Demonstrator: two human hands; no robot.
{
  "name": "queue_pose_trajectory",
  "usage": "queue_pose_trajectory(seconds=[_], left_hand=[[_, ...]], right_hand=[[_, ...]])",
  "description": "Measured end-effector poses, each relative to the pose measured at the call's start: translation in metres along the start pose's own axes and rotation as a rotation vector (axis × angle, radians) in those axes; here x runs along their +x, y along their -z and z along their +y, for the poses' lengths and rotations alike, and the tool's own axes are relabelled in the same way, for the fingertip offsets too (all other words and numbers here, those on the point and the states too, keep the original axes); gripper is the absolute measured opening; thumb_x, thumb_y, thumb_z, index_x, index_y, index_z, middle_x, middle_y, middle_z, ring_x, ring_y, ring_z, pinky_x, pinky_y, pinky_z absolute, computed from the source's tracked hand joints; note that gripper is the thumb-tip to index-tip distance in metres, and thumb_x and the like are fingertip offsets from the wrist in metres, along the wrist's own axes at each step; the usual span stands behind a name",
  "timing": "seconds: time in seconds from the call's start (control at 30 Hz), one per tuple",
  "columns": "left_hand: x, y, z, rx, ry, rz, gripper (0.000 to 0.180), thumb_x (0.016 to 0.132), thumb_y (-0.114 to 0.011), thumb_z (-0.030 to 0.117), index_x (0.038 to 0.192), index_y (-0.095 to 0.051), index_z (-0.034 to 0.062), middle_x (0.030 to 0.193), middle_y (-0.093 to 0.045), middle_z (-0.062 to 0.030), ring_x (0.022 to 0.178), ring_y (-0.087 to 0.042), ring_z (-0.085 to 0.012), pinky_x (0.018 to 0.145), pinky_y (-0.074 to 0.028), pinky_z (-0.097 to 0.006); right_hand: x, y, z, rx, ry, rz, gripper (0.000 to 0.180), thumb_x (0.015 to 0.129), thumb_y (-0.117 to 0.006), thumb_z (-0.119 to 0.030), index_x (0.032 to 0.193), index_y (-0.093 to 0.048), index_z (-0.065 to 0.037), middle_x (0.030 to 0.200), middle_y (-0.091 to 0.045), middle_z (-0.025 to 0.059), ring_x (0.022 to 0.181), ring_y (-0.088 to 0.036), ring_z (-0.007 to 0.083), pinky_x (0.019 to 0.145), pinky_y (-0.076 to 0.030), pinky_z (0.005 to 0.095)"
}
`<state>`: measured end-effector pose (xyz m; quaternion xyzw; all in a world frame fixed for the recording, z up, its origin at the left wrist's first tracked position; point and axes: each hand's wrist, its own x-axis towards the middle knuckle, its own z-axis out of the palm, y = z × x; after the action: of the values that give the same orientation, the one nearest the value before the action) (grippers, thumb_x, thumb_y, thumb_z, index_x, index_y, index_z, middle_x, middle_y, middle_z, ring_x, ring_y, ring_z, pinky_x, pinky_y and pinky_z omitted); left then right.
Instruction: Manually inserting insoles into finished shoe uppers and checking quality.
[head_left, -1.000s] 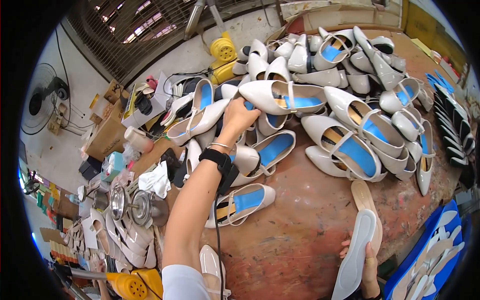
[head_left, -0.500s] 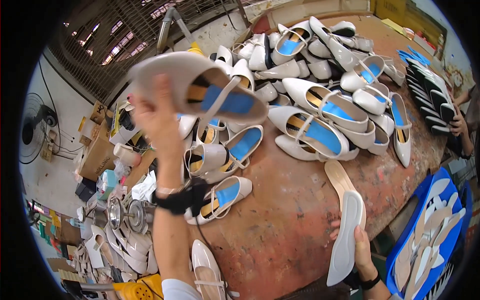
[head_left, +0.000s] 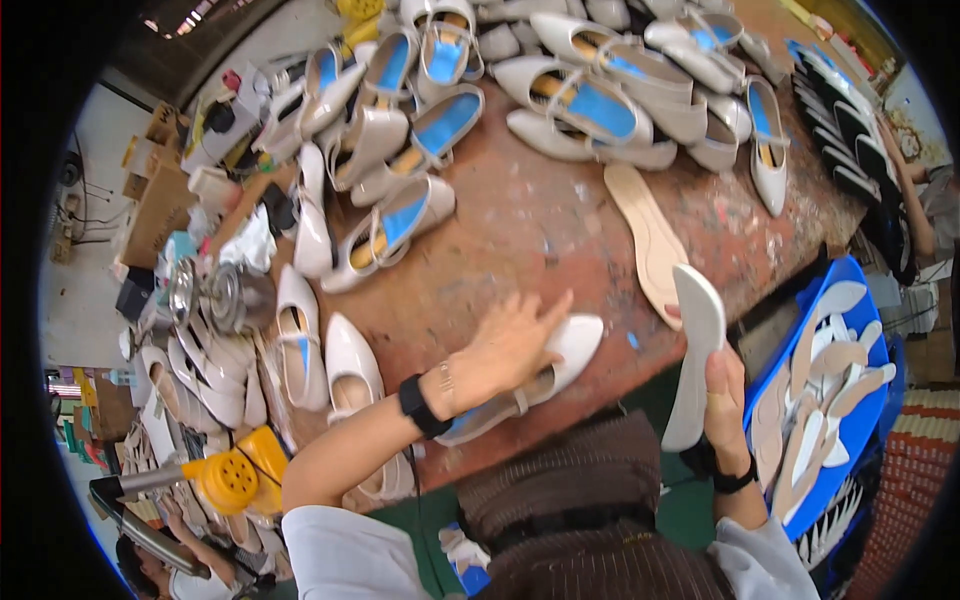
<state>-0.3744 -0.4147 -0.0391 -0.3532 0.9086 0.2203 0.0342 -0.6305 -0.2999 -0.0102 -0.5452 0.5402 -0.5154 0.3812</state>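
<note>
The splayed left hand [head_left: 508, 345] could nudge the pointed-toe shoe [head_left: 580, 345] off the table [head_left: 550, 230]; the right hand [head_left: 727, 400] grips a white insole [head_left: 699, 350].

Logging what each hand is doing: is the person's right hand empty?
No, the right hand holds a white insole, with the thumb at its edge.

Clock centred on left hand [head_left: 500, 350]. At 12, a clear lane is offered by bare tabletop [head_left: 500, 245]. Way barred: at 1, farther out, by heaped shoes [head_left: 590, 105]; at 10–11 by a strapped shoe [head_left: 398, 225]; at 9 by a pale shoe [head_left: 350, 340]; at 2–3 by a beige insole [head_left: 645, 240] and white insole [head_left: 697, 345] in right hand [head_left: 727, 400].
</note>
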Motion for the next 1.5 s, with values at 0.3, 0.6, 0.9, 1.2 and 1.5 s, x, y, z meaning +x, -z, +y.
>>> queue_pose_trajectory(seconds=[0.3,0.6,0.9,1.2,1.5], left_hand=[[-0.158,-0.055,0.034,0.069,0.486,0.381,0.061,0.071,-0.082,0.012,0.127,-0.058,0.0112,0.142,-0.046,-0.0243,0.134,-0.043,-0.0435,0.109,-0.037,-0.051],[-0.172,-0.121,0.015,-0.222,0.451,0.754,0.094,0.068,-0.089,0.016,0.142,-0.033,0.0061,0.146,-0.041,-0.0234,0.137,-0.041,-0.0424,0.113,-0.035,-0.052],[-0.165,-0.14,0.008,-0.452,0.331,1.001,0.149,0.061,-0.095,0.042,0.155,0.018,0.0173,0.151,-0.025,-0.0316,0.137,-0.038,-0.0441,0.108,-0.042,-0.052],[-0.174,-0.129,0.001,-0.502,0.247,0.882,0.103,0.077,-0.081,0.051,0.156,-0.024,0.0176,0.15,-0.032,-0.0324,0.134,-0.042,-0.0472,0.11,-0.037,-0.053],[-0.173,-0.13,0.005,-0.631,0.4,0.958,0.027,0.089,-0.054,0.022,0.103,-0.046,0.001,0.139,-0.047,-0.0308,0.125,-0.048,-0.041,0.108,-0.035,-0.05]], right_hand=[[0.029,-0.029,0.026,-0.701,0.552,-0.411,0.036,0.066,-0.077,-0.009,0.102,-0.074,-0.008,0.12,-0.064,0.0096,0.104,-0.057,0.0285,0.094,-0.043,0.0424],[0.02,-0.148,0.057,-0.353,0.618,-0.694,0.019,0.071,-0.069,-0.013,0.087,-0.075,-0.006,0.106,-0.068,0.0053,0.106,-0.06,0.0219,0.098,-0.043,0.0371],[0.012,-0.193,0.053,-0.243,0.546,-0.865,0.028,0.06,-0.075,-0.01,0.087,-0.073,0.0,0.1,-0.065,0.0103,0.108,-0.06,0.0271,0.101,-0.046,0.0386],[0.022,-0.21,0.065,-0.056,0.91,-1.052,0.032,0.08,-0.063,-0.016,0.106,-0.071,0.001,0.121,-0.063,0.0177,0.115,-0.06,0.0306,0.1,-0.048,0.0426],[-0.002,-0.175,0.042,-0.694,0.699,-0.971,0.035,0.078,-0.063,-0.017,0.109,-0.074,-0.006,0.12,-0.068,0.0167,0.124,-0.059,0.025,0.115,-0.036,0.0413]])
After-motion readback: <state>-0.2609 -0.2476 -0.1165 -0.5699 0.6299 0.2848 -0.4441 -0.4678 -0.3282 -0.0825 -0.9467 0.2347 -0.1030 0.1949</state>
